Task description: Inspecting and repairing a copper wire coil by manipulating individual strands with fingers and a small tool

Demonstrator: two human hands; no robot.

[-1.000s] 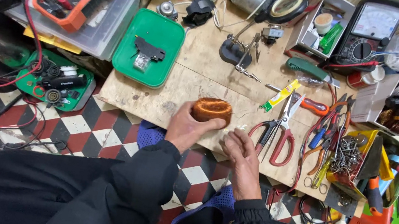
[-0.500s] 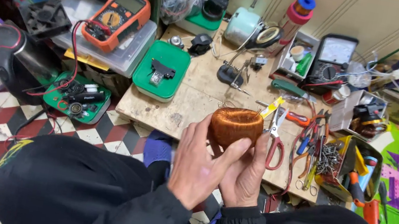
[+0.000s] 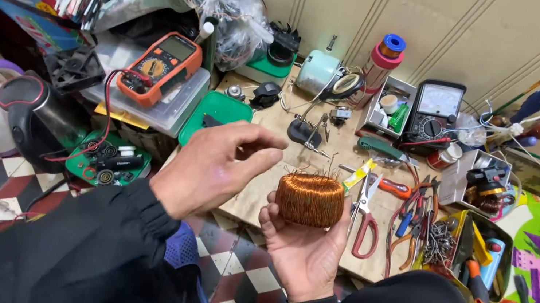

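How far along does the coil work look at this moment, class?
Done: the copper coil looks fully wound, turns packed tight. In hand: the right hand cradles it while the left hand pinches something fine above it, too thin to tell. Left: loose wire ends stick up; the scissors lie untouched on the wooden board.

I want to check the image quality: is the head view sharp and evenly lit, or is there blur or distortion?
Head view: the copper coil on the right hand is sharp; the left hand is slightly soft at the fingertips; light is even, with soft shadows; the wall panels lean at the edges, a wide-lens distortion.
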